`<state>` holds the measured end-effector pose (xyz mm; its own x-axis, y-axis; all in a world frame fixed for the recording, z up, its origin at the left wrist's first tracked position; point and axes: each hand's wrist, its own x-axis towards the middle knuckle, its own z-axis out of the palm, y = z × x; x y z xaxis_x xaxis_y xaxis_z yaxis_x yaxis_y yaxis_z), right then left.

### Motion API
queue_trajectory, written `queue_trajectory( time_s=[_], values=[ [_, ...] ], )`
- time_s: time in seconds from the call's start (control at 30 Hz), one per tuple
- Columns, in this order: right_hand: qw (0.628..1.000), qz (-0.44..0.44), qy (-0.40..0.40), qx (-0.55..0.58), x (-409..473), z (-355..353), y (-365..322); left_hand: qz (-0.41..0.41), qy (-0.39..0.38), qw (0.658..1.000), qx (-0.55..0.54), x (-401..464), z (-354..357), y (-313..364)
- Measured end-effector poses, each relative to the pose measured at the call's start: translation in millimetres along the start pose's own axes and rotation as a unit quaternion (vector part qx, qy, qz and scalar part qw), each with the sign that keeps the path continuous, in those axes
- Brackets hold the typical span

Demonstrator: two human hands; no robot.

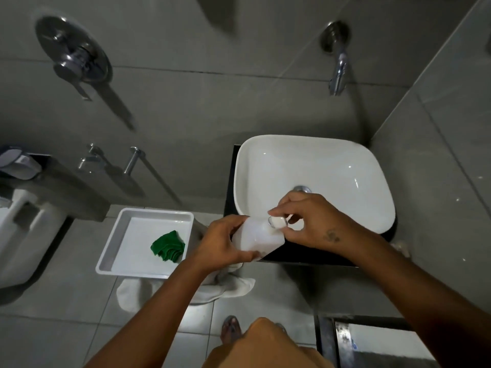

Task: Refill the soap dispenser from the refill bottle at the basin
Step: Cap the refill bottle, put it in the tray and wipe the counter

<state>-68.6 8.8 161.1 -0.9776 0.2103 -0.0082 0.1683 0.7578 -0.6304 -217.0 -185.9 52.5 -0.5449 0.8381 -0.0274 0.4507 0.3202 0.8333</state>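
Early stage: left hand [221,241] grips translucent white plastic bottle [259,239]; right hand [305,221] pinches its cap [276,221]; pouring remains.

White basin [313,166]; translucent white bottle [259,239]; green cloth [168,247] in white tray [106,257]; grey wall tiles [212,102].

arms: bare, no sleeves
right hand [310,221]: small dark tattoo on back
foot [230,328]: open sandal
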Motion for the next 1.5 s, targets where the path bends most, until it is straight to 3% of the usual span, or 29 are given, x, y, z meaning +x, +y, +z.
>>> queue_trajectory(
  time_s=[0.1, 0.27, 0.43, 0.6, 0.67, 0.8, 0.93, 1.1, 1.23, 1.4, 1.5],
  values=[
    [0.995, -0.024, -0.057, -0.078, 4, -18, -3, 0.021, 0.001, 0.999, 0.035, 7, 0, 12],
    [0.989, -0.048, -0.101, -0.099, 7, -36, -4, 0.032, 0.005, 0.998, 0.046, 11, 3, 23],
    [0.990, -0.012, -0.065, -0.127, 8, -36, -6, 0.015, 0.029, 0.999, 0.038, 11, 10, 27],
    [0.975, 0.131, 0.011, -0.179, 8, -22, -9, 0.001, 0.031, 1.000, 0.000, 10, 17, 28],
    [0.972, 0.145, 0.032, -0.183, 7, -24, -8, -0.002, 0.034, 0.999, -0.011, 10, 19, 30],
    [0.991, 0.088, -0.007, -0.100, 6, -41, 2, -0.003, 0.045, 0.999, -0.016, 14, 18, 35],
    [0.977, 0.093, 0.008, -0.190, 9, -44, -2, -0.003, 0.029, 1.000, -0.003, 16, 20, 37],
    [0.990, 0.061, -0.054, -0.119, 6, -58, -2, -0.001, 0.030, 1.000, -0.005, 17, 20, 37],
    [0.970, 0.068, -0.008, -0.232, 8, -58, -10, 0.006, 0.024, 1.000, 0.004, 18, 21, 36],
    [0.978, 0.042, -0.063, -0.195, 2, -65, -10, 0.008, 0.025, 1.000, 0.013, 18, 22, 33],
    [0.963, 0.046, -0.017, -0.266, 6, -59, -14, 0.014, 0.020, 1.000, 0.020, 19, 23, 32]
  ],
)
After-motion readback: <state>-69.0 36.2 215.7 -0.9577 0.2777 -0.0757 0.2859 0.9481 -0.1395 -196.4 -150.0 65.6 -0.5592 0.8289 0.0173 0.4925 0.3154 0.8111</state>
